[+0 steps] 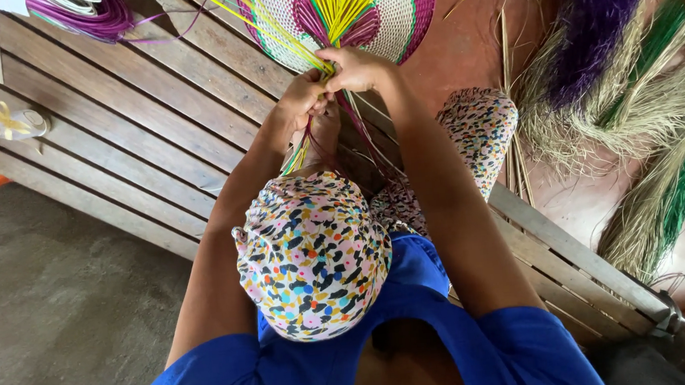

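Dyed palm straw in yellow, pink and white fans into a round woven disc (382,9) at the far edge of the slatted wooden platform (137,134).
Much of the disc appears woven; loose yellow and pink strands (266,17) remain unworked. The left hand (304,99) and right hand (358,69) pinch the gathered strands together at its base. No containers are visible; only loose fibre bundles (632,76) lie right.

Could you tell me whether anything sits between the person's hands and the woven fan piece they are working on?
Nothing visible does. The left hand and right hand already meet on the gathered yellow and magenta strands at the base of the round woven piece, pinching them directly. The wooden slatted platform lies beneath.
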